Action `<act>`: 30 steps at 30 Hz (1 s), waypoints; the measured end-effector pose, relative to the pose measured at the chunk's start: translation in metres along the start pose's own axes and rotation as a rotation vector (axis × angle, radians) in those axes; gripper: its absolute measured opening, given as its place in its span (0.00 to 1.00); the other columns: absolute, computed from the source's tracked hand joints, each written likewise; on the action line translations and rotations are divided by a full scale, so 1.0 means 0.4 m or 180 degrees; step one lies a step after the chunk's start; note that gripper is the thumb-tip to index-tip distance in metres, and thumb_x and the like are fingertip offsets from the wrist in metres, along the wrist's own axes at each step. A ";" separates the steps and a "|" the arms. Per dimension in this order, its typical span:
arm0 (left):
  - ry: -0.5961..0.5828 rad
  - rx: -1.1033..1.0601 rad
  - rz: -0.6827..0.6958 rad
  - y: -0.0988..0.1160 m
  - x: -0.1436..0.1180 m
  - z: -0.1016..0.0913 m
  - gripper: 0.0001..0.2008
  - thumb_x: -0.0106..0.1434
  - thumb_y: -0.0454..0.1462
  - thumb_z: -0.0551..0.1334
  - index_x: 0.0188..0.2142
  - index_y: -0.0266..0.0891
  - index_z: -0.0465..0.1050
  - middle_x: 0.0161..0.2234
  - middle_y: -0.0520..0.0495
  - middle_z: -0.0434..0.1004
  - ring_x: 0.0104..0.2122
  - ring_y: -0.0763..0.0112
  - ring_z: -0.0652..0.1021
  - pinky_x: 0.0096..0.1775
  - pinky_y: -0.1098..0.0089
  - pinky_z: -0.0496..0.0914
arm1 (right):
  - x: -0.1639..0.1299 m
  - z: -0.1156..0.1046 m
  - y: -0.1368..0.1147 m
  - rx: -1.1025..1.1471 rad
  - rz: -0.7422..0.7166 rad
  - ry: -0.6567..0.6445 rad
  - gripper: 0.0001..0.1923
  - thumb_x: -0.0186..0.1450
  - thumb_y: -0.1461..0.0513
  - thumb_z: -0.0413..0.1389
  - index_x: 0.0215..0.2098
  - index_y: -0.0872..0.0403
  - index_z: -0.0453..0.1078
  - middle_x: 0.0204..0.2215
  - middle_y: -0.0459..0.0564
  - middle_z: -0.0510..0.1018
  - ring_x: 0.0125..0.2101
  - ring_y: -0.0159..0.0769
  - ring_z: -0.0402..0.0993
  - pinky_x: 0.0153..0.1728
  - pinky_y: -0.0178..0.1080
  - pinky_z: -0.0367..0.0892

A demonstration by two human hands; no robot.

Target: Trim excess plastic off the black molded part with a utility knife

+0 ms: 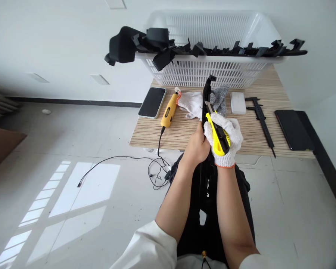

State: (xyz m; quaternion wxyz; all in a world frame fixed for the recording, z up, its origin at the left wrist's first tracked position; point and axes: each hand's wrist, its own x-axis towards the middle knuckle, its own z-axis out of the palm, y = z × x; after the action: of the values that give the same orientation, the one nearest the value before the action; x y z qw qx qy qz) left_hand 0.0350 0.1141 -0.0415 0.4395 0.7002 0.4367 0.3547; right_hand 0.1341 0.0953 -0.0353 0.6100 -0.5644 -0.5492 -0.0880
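Observation:
My bare left hand is closed around a long black plastic part, which stands on end in front of me and runs down between my legs. In a white knitted glove, my right hand grips a yellow and black utility knife. The knife's blade is out and lies against or very close to the upper stretch of the black part; I cannot tell whether it touches. Much of the part's lower length is dark against my black trousers.
A white plastic basket stands at the back with black plastic parts across its rim. On the wooden table lie a phone, a yellow corded tool, gloves, a white case, calipers and a black device.

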 end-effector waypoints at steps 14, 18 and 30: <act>-0.0036 0.0047 -0.0027 0.005 0.001 -0.001 0.12 0.69 0.37 0.54 0.51 0.42 0.65 0.43 0.41 0.82 0.50 0.49 0.79 0.47 0.54 0.72 | 0.002 0.004 0.009 0.0120 0.0048 -0.0035 0.12 0.62 0.63 0.64 0.45 0.49 0.78 0.39 0.49 0.80 0.37 0.38 0.79 0.45 0.45 0.78; -0.0035 0.0031 -0.0043 0.006 -0.001 -0.002 0.12 0.68 0.37 0.55 0.51 0.42 0.65 0.44 0.40 0.81 0.48 0.49 0.79 0.45 0.55 0.72 | 0.001 0.001 0.001 0.0183 0.0053 0.0039 0.11 0.62 0.63 0.65 0.43 0.49 0.78 0.37 0.49 0.79 0.38 0.39 0.79 0.44 0.45 0.78; -0.0011 0.0044 -0.0030 0.001 0.001 -0.001 0.12 0.68 0.37 0.56 0.50 0.42 0.66 0.48 0.40 0.80 0.50 0.50 0.79 0.48 0.54 0.73 | 0.003 0.002 0.001 -0.0004 0.0048 0.0024 0.10 0.63 0.59 0.64 0.43 0.49 0.78 0.36 0.48 0.79 0.38 0.37 0.79 0.44 0.44 0.79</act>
State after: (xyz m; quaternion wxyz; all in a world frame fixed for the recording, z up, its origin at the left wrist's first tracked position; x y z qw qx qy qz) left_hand 0.0350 0.1146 -0.0407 0.4371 0.7018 0.4416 0.3484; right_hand 0.1342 0.0967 -0.0349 0.6124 -0.5686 -0.5426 -0.0858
